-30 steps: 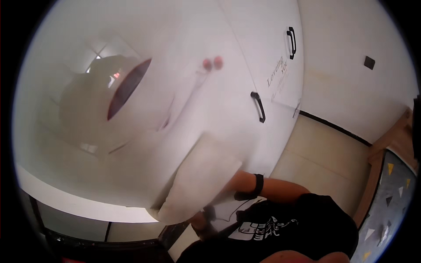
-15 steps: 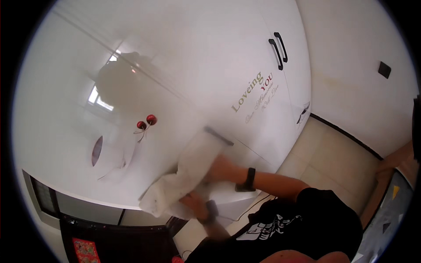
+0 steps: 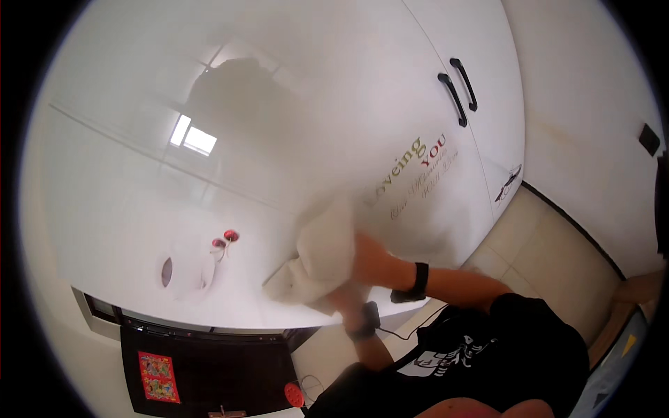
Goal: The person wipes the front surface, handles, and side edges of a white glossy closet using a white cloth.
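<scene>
A crumpled off-white cloth [image 3: 317,258] lies against the glossy white wardrobe door [image 3: 279,167], below the printed lettering. My right hand [image 3: 374,259] grips the upper part of the cloth near its right edge; motion blurs the fingers. Lower down, my left hand [image 3: 346,299] is closed at the bottom edge of the cloth, with its fingers partly hidden behind the fabric. Dark bands sit on both wrists. Left of the cloth, the door bears a decal of red cherries [image 3: 231,236].
Two black handles [image 3: 453,99] stick out at the upper right of the wardrobe. Past its right edge are a tiled floor [image 3: 512,258] and a pale wall with a dark square plate [image 3: 649,140]. A dark door [image 3: 209,362] with a red poster stands at the lower left.
The view has shifted, and the handles and lettering now sit farther right. Both hands and the cloth moved up toward the lettering. A dark handle beside the cloth no longer shows.
</scene>
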The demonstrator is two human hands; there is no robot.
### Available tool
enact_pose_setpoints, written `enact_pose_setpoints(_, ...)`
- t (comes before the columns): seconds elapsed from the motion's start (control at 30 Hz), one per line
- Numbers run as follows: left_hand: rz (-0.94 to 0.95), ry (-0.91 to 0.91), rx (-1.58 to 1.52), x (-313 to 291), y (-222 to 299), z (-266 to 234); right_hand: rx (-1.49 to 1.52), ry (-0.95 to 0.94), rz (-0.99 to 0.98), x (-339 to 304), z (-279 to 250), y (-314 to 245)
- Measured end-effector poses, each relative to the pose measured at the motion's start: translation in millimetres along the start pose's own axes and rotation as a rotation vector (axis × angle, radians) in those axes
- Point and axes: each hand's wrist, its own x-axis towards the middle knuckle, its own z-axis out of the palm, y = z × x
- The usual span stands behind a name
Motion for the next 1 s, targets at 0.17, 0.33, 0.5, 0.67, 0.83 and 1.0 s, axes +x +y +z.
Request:
enact_pose_setpoints(0.17, 0.051, -0.006, 0.125, 6, 11, 46, -0.02, -0.075, 0.062, 14, -32, 19)
enact_pose_setpoints(0.33, 0.155, -0.088, 0.41, 24, 65, 85, -0.094, 0.091, 0.249, 37, -85, 57)
enact_pose_setpoints(0.5, 0.943, 0.235, 0.922, 18, -8, 136, -0.242, 0.08, 0.153, 6, -77, 104)
enact_pose_setpoints(0.67, 0.434, -0.364, 1.066, 7, 73, 145, 0.395, -0.064, 0.55, -31, -84, 141)
enact_pose_setpoints(0.83, 0.425, -0.186, 0.952, 30, 78, 192, -0.227, -0.025, 0.156, 16, -138, 135)
enact_pose_setpoints(1.0, 0.005, -0.205, 0.637, 27, 96, 207, -0.399, -0.193, 0.094, -16, -152, 156)
